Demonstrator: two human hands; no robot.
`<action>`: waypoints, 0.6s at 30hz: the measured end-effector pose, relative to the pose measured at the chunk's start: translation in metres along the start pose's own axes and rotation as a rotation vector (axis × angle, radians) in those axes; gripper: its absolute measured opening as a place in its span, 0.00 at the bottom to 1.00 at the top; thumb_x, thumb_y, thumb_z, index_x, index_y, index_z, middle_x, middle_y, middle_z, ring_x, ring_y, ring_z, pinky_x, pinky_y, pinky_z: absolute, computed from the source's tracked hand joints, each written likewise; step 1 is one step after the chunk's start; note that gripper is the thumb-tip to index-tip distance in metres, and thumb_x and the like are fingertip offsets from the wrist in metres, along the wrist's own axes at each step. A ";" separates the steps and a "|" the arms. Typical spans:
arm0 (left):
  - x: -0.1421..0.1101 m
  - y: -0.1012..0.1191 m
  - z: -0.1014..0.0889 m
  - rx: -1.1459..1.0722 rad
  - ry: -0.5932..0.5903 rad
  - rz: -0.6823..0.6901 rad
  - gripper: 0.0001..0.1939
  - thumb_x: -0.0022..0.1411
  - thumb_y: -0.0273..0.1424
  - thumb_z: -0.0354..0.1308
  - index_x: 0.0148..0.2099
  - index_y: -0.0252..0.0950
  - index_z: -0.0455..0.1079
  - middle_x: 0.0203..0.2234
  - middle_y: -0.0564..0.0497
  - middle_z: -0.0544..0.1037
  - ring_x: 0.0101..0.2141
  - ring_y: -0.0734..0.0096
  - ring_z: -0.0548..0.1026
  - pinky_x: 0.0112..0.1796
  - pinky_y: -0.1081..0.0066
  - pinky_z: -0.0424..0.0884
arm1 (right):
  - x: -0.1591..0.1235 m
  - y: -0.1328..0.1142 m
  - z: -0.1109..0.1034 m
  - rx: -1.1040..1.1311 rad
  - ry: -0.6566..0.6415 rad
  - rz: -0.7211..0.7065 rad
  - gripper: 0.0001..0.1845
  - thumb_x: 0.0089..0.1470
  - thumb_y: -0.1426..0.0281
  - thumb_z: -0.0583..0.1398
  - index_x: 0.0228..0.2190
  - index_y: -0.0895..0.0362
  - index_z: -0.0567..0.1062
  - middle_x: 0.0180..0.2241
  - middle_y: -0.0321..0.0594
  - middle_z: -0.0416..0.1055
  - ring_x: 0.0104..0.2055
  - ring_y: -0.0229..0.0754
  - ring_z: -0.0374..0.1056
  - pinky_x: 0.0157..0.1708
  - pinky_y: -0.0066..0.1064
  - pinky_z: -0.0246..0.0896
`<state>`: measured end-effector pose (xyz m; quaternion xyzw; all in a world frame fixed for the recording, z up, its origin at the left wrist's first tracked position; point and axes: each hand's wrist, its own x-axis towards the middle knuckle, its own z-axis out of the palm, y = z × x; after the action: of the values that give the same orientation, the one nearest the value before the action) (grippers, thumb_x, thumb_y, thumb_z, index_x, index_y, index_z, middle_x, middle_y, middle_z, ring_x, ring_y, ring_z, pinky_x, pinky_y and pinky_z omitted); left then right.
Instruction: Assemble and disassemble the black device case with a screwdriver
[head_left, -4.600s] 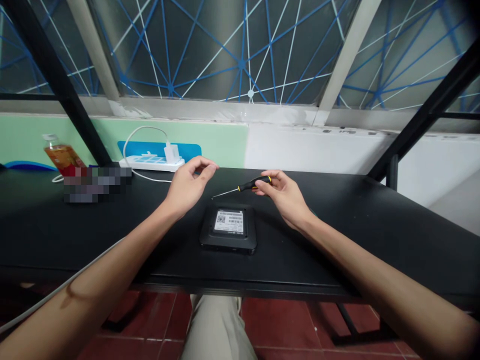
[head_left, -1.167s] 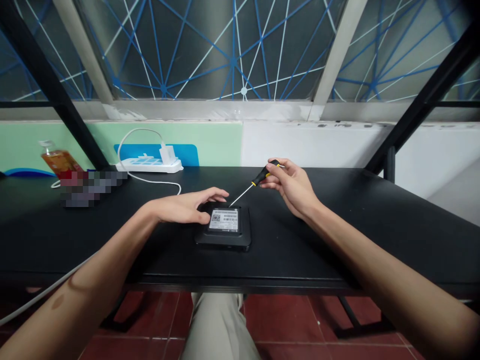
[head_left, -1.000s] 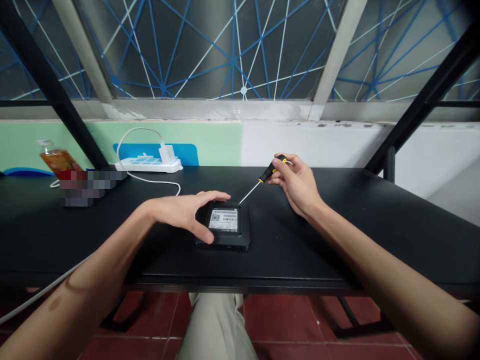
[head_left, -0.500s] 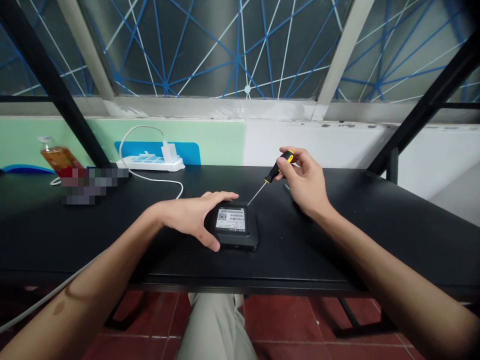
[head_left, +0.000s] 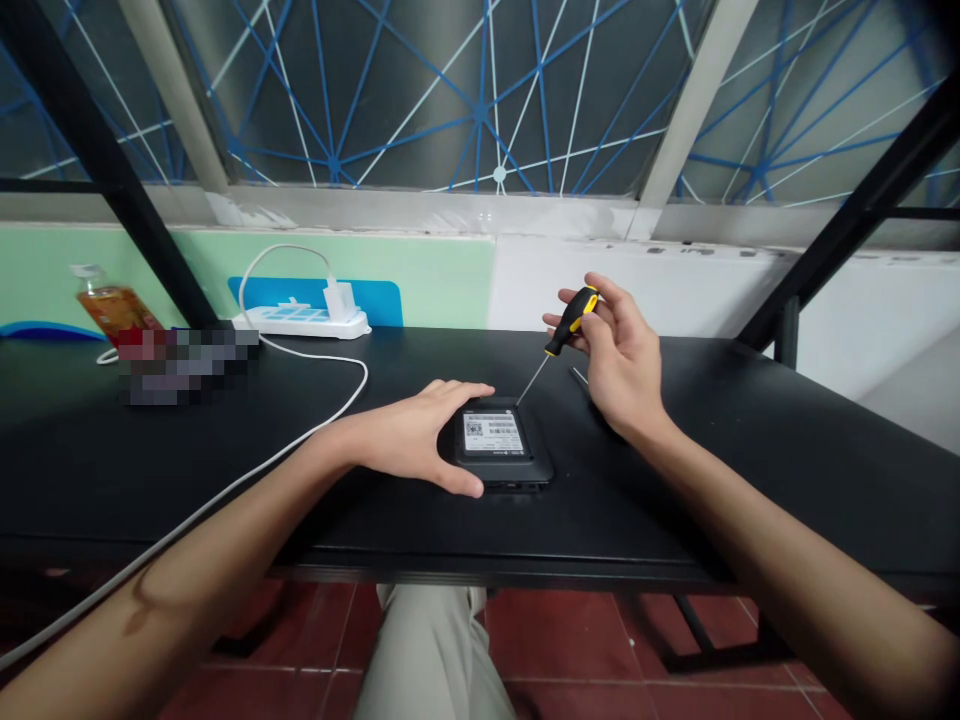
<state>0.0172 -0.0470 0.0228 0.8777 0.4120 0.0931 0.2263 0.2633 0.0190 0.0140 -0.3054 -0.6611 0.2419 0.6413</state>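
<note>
A flat black electronic device with a white printed label on top lies on the dark table. My left hand grips it from the left, thumb at the near edge and fingers along the far edge. My right hand holds a black and yellow screwdriver by its handle, with some fingers stretched out. The screwdriver slants down to the left, its tip at the device's far right corner. Whether a screw sits under the tip is too small to tell. Close to my right hand lies a thin metal rod, partly hidden behind it.
At the back left stands a white power strip with a plugged-in charger. Its white cable runs across the table beside my left arm. A bottle of amber liquid leans at far left, near a blurred-out patch.
My left hand and the device have shifted to the right. The screwdriver has moved right with my right hand, its tip still at the corner, and the right fingers have spread around the handle.
</note>
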 end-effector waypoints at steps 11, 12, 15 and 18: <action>0.000 0.001 0.000 0.026 0.011 0.028 0.53 0.50 0.52 0.66 0.70 0.40 0.46 0.64 0.41 0.58 0.63 0.48 0.57 0.60 0.54 0.58 | 0.000 -0.003 -0.002 -0.174 0.058 -0.028 0.19 0.61 0.58 0.56 0.53 0.45 0.67 0.41 0.39 0.70 0.36 0.40 0.73 0.38 0.40 0.75; 0.000 0.001 0.000 0.028 0.012 0.027 0.53 0.50 0.52 0.66 0.70 0.40 0.46 0.64 0.41 0.58 0.63 0.48 0.58 0.60 0.54 0.59 | 0.000 -0.003 -0.002 -0.147 0.045 -0.011 0.19 0.62 0.59 0.55 0.54 0.44 0.67 0.46 0.40 0.71 0.39 0.42 0.74 0.39 0.41 0.75; 0.000 0.001 0.000 0.034 0.008 0.019 0.53 0.50 0.53 0.65 0.70 0.41 0.46 0.64 0.42 0.58 0.63 0.49 0.58 0.60 0.55 0.59 | 0.000 -0.003 -0.001 -0.097 0.031 0.020 0.20 0.62 0.61 0.54 0.56 0.44 0.65 0.54 0.41 0.69 0.44 0.44 0.75 0.40 0.43 0.76; 0.000 0.001 -0.001 0.033 -0.004 0.013 0.54 0.50 0.54 0.65 0.70 0.39 0.46 0.63 0.42 0.58 0.62 0.49 0.58 0.60 0.55 0.59 | 0.001 -0.005 -0.001 -0.139 0.048 0.003 0.22 0.60 0.62 0.58 0.55 0.47 0.66 0.47 0.41 0.72 0.41 0.43 0.75 0.40 0.42 0.76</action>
<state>0.0180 -0.0473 0.0239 0.8842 0.4074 0.0859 0.2118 0.2637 0.0161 0.0180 -0.3558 -0.6602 0.1890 0.6339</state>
